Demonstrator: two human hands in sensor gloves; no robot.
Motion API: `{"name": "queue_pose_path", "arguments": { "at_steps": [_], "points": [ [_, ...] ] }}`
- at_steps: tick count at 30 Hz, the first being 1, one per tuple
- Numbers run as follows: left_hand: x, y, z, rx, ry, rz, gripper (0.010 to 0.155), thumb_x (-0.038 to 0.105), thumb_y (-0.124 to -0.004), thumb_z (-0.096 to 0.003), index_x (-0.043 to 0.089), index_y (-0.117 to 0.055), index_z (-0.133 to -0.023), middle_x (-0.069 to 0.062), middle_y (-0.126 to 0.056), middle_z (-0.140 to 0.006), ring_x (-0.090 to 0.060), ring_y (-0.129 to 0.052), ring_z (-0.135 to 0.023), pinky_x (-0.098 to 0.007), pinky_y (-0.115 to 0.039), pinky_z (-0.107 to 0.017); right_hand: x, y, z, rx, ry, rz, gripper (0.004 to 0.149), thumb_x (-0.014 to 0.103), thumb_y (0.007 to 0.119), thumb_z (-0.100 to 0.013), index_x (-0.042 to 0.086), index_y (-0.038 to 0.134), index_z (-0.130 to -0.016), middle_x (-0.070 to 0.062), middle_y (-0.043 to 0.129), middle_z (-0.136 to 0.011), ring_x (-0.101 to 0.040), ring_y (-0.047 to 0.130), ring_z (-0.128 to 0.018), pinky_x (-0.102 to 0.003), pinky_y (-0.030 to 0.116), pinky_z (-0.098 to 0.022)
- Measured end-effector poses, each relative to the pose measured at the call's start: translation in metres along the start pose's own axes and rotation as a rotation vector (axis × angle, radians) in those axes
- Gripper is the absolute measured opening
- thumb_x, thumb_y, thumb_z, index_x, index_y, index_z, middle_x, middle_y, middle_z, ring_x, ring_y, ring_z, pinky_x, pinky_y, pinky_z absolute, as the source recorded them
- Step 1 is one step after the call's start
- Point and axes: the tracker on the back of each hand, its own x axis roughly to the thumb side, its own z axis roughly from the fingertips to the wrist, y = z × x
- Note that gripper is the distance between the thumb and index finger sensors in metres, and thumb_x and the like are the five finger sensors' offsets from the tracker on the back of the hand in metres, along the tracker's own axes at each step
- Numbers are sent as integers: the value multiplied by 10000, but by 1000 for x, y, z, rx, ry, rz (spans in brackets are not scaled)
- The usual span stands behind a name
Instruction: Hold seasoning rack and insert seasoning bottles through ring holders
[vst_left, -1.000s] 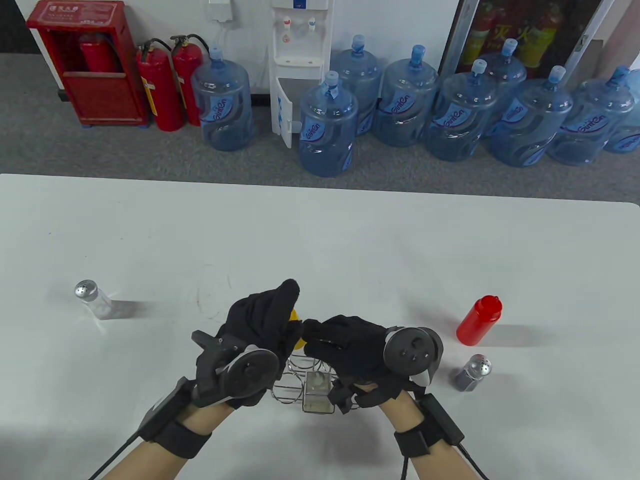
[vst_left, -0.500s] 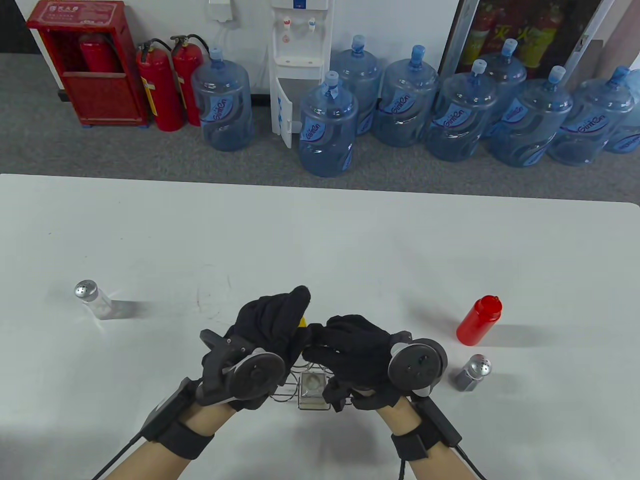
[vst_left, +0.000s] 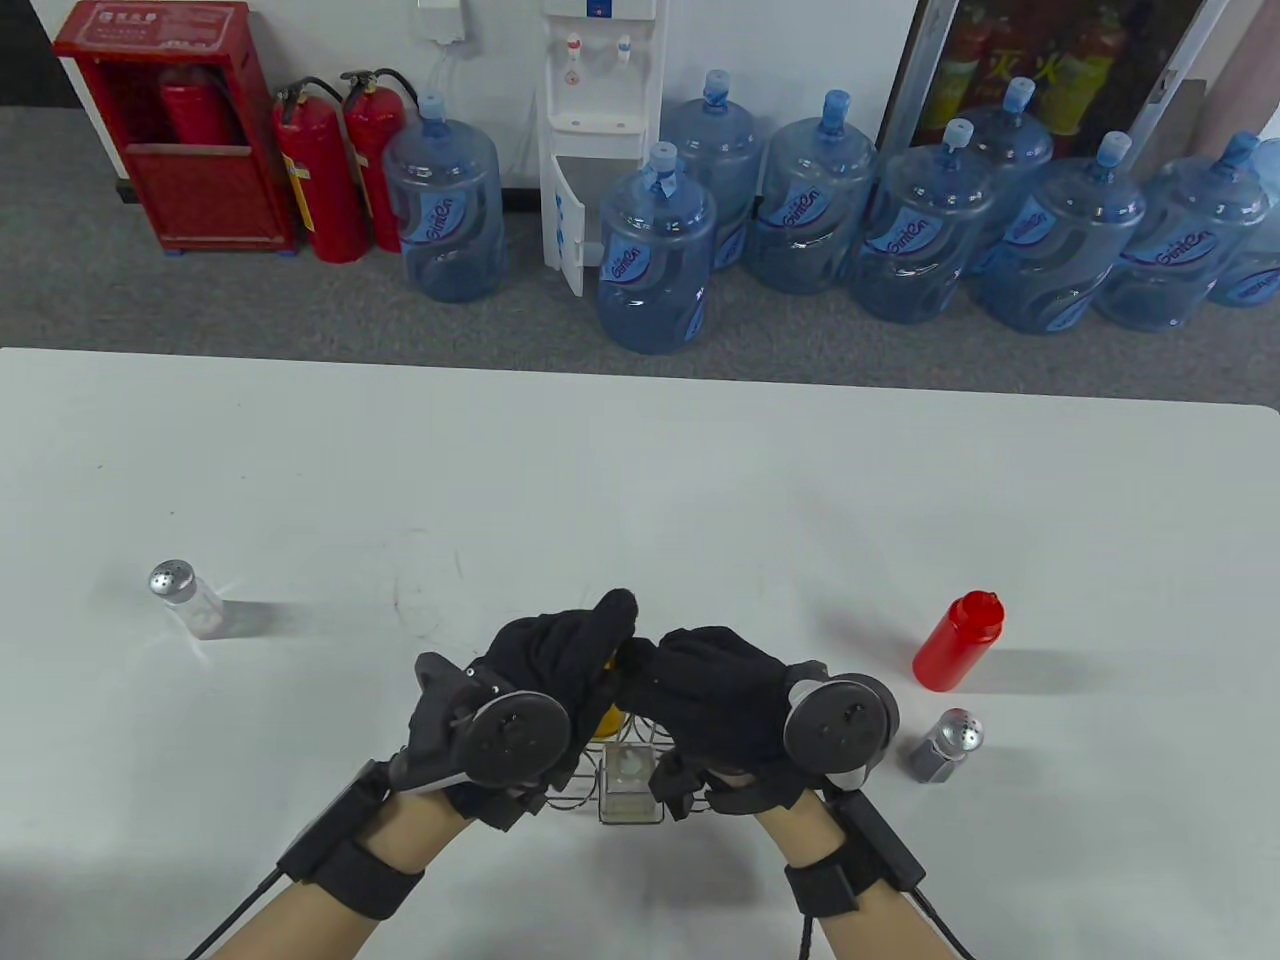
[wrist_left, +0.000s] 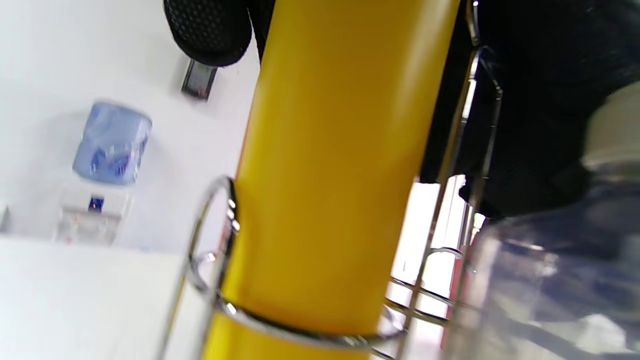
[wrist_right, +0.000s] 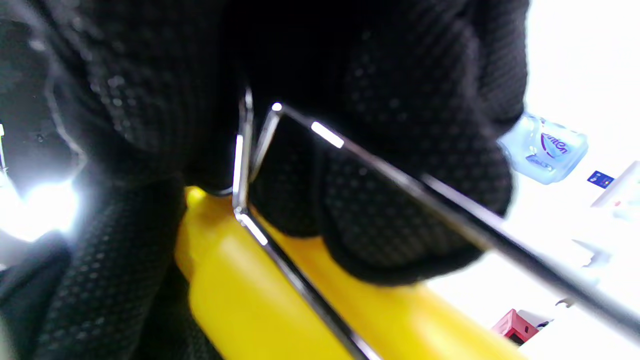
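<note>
Here the left hand (vst_left: 555, 660) holds a smooth yellow bottle (wrist_left: 330, 200) inside a wire ring (wrist_left: 300, 335); the right hand (vst_left: 715, 690) grips the rack (wrist_right: 300, 280).

Your table view looked down from above; both wrist cameras sat close, angled upward, sharing the yellow bottle (wrist_left: 330, 175) and wire rack (wrist_right: 300, 280).

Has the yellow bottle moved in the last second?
Yes. The yellow bottle has gone down toward the wire rack; less of it shows above the hands, while the red bottle stayed put.
</note>
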Motion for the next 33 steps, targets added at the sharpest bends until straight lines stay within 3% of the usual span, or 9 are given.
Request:
{"name": "queue_pose_path", "arguments": {
  "at_steps": [4,7,11,16,20,24,28,33],
  "points": [
    [-15,-17,-2,-147,42,190,657,526,-371,-441,403,-36,-993,221,-429,-1097,-170,-497,-1177,-533,-416,-854,1,-2,0,3,1,1,434,469,964,-277,229,1073,-622,-23,1103,-439,-192,1155,-231,-436,882,-460],
    [-24,-30,0,-236,37,221,645,520,-409,-448,446,-74,-995,231,-334,-1118,-181,-310,-1197,-572,-272,-849,2,-2,-1,0,-1,10,434,471,965,-276,227,1075,-618,-20,1106,-439,-186,1159,-232,-434,882,-463],
    [-30,-25,8,-181,18,206,659,539,-425,-452,465,-51,-990,207,-165,-1132,-172,-129,-1194,-578,-152,-842,-1,-2,0,6,0,16,438,472,965,-276,227,1075,-621,-22,1106,-442,-185,1159,-234,-435,882,-462],
    [-59,2,27,-73,85,160,733,617,-478,-436,459,-25,-990,183,-125,-1135,-185,-81,-1188,-583,-114,-835,-4,-4,0,2,5,30,436,474,967,-276,228,1078,-619,-21,1108,-441,-184,1159,-236,-434,882,-463],
    [-119,35,53,131,309,-95,753,644,-510,-431,462,-58,-1005,178,-150,-1143,-191,-83,-1193,-586,-110,-837,-5,-5,-1,2,5,53,426,478,983,-272,238,1088,-608,-15,1118,-433,-179,1164,-230,-428,888,-462],
    [-200,55,84,163,677,-359,775,649,-516,-438,443,-31,-1006,142,-82,-1137,-220,-22,-1173,-596,-83,-818,-5,-5,-2,8,8,60,430,479,984,-269,235,1090,-607,-15,1119,-431,-178,1163,-229,-429,886,-464],
    [-258,57,113,148,932,-247,789,632,-537,-443,439,-5,-993,118,8,-1113,-237,56,-1141,-608,-21,-783,-4,-4,-2,16,4,59,431,479,984,-269,231,1091,-605,-14,1119,-433,-177,1162,-229,-430,885,-465],
    [-291,47,128,76,1050,-213,771,628,-547,-445,522,21,-955,154,62,-1089,-251,55,-1139,-614,-18,-775,-3,-2,-2,23,-3,55,431,478,984,-269,232,1089,-607,-15,1119,-433,-179,1161,-230,-430,885,-465]
  ]
}}
